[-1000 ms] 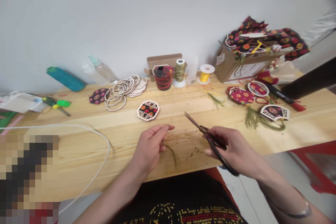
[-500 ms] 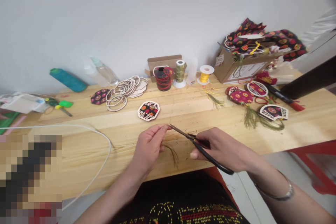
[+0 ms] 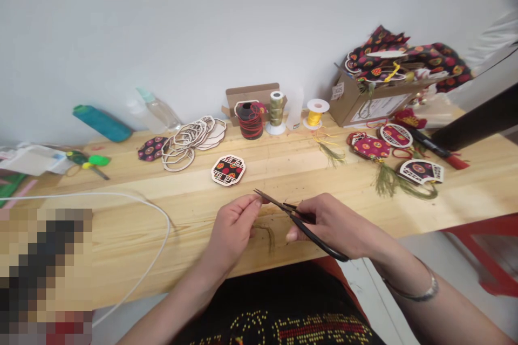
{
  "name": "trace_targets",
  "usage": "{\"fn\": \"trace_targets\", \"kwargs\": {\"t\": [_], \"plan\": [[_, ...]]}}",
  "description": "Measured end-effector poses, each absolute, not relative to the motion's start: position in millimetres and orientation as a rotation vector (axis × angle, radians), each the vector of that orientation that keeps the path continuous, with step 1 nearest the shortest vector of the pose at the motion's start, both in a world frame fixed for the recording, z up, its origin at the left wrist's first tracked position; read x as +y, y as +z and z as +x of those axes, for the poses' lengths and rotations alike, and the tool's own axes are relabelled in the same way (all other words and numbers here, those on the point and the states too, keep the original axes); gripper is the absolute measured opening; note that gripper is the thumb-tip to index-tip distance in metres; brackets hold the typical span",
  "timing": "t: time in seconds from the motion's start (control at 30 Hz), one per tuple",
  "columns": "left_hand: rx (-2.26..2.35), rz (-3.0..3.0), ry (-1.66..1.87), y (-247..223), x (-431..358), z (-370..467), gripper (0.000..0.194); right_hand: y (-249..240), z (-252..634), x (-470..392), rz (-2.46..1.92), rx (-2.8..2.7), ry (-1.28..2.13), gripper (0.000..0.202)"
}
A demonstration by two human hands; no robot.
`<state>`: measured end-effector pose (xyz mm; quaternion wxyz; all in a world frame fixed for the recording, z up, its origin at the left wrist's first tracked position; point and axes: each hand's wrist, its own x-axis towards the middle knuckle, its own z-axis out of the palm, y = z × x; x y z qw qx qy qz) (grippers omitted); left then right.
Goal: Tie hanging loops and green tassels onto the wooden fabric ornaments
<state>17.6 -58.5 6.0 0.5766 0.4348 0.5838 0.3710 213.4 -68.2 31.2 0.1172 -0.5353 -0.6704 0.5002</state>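
Note:
My left hand [image 3: 237,223] pinches an olive-green thread tassel [image 3: 267,234], whose loose strands hang out below the fingers to the right. In my right hand [image 3: 329,223] is a pair of black-handled scissors [image 3: 307,232]; the blades point up and left. Their tips reach just past the left fingertips, at or very near them. Whether the blades touch the thread cannot be made out. Beyond my left hand lies an ornament with a pale lattice frame over dark patterned fabric [image 3: 229,170].
Pale cut-out frames [image 3: 190,140] lie behind on the left. Along the wall stand a red cord spool [image 3: 250,121], a green thread spool [image 3: 276,110] and a yellow thread spool [image 3: 314,117]. A cardboard box of fabric [image 3: 376,102] and tasselled ornaments [image 3: 418,171] are right. A white cable [image 3: 165,221] curves at left.
The scissors and my right hand have shifted slightly left, bringing the blade tips past the left fingertips. My left hand still pinches the tassel.

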Motion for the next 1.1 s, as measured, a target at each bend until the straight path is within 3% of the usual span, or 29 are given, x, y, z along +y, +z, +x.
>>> {"fn": "trace_targets", "kwargs": {"t": [0.43, 0.63, 0.77, 0.93, 1.0, 1.1], "plan": [[1.411, 1.062, 0.823, 1.8, -57.5, 14.7, 0.028, 25.9, 218.4, -72.1, -1.542, -1.871, 1.521, 0.036], [1.389, 0.889, 0.959, -3.3, -50.3, 11.0, 0.032, 38.6, 222.7, -79.4, -1.473, -2.194, 1.476, 0.049], [1.384, 0.848, 0.982, -2.2, -47.7, 8.9, 0.029, 47.6, 226.8, -90.1, -1.402, -2.378, 1.418, 0.046], [1.327, 0.854, 0.92, 1.2, -50.2, 9.5, 0.028, 39.1, 251.0, -95.8, -1.898, -2.36, 0.732, 0.023], [1.308, 0.862, 0.886, 2.7, -51.6, 10.9, 0.028, 30.5, 265.6, -93.7, -2.144, -2.3, 0.435, 0.026], [1.28, 0.875, 0.847, 5.3, -53.3, 13.9, 0.027, 19.2, 284.9, -90.6, -2.335, -2.222, 0.266, 0.029]]}}
